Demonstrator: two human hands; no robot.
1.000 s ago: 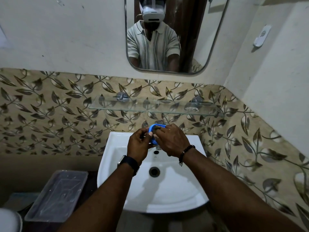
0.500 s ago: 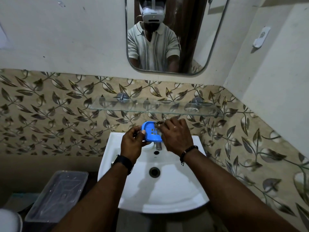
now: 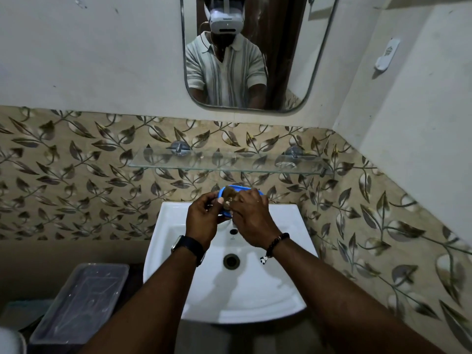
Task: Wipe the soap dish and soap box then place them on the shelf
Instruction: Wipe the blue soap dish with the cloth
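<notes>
Blue soap dish (image 3: 231,190) above sink (image 3: 229,297): left hand (image 3: 204,221) grip closed on rim; right hand (image 3: 251,215) now presses brownish cloth (image 3: 229,195) inside, previously exposed. Wiping underway; shelf (image 3: 204,162) above sink awaits.

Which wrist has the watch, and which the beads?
The left hand has the dark watch; the right hand has the bead bracelet.

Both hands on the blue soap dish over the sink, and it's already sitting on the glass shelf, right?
Not quite. The head view shows the blue soap dish held below the glass shelf, not on it. The rest stands: the left hand and right hand both hold it over the sink.
</notes>
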